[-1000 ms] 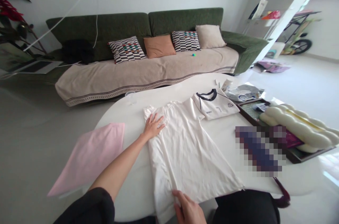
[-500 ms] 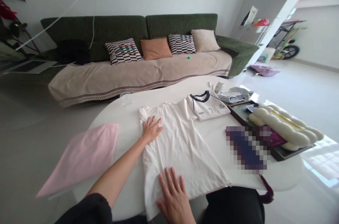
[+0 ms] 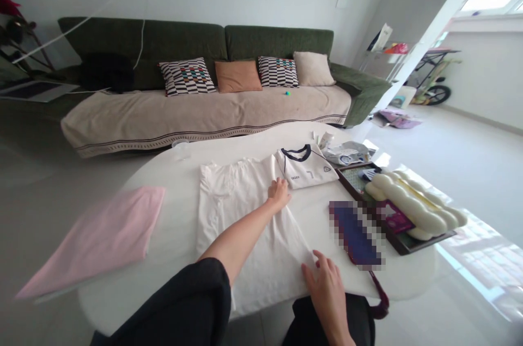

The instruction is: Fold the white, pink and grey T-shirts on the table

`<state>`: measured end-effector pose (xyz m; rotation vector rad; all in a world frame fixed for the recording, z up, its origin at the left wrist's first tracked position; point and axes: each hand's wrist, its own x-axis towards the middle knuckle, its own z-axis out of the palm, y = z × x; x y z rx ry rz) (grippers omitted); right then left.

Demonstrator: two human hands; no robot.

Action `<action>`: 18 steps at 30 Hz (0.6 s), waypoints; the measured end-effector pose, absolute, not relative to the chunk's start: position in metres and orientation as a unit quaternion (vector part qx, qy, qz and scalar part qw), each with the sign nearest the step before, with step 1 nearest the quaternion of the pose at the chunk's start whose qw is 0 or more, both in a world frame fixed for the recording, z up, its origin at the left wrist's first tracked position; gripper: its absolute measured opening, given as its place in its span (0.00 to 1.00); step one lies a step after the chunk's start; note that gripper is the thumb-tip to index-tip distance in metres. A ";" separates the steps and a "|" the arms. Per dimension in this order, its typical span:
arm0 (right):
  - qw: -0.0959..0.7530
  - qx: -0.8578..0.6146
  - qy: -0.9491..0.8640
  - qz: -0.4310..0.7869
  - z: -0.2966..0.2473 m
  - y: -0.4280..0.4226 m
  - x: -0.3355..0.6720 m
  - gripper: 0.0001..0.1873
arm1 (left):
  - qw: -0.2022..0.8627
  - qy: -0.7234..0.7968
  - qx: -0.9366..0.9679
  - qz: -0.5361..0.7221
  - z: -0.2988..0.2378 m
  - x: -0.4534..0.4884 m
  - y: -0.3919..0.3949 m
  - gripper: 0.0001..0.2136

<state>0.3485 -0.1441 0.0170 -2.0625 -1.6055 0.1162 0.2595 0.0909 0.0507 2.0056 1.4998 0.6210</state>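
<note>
A white T-shirt [image 3: 229, 204] lies spread flat on a white round table [image 3: 171, 237]. My left hand [image 3: 279, 193] reaches across it and rests on its far right edge near the sleeve, fingers curled onto the cloth. My right hand [image 3: 324, 280] lies on the shirt's near right hem corner, fingers apart and flat. A folded white jersey with a dark collar [image 3: 306, 167] sits just beyond my left hand.
A folded pink cloth [image 3: 98, 237] lies at the table's left. At the right stands a dark tray [image 3: 408, 242] holding a cream puffy cushion [image 3: 412, 201], beside some plastic wrappers [image 3: 347, 152]. A green sofa [image 3: 204, 79] with pillows runs along the wall.
My left hand has slid from the shirt's left shoulder across to its right edge. My right hand has moved right along the hem to the near right corner. The view shifted right.
</note>
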 end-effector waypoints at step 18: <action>0.268 -0.490 -0.817 0.141 0.037 -0.148 0.283 0.38 | 0.584 0.520 0.354 0.513 0.047 0.090 0.087 0.07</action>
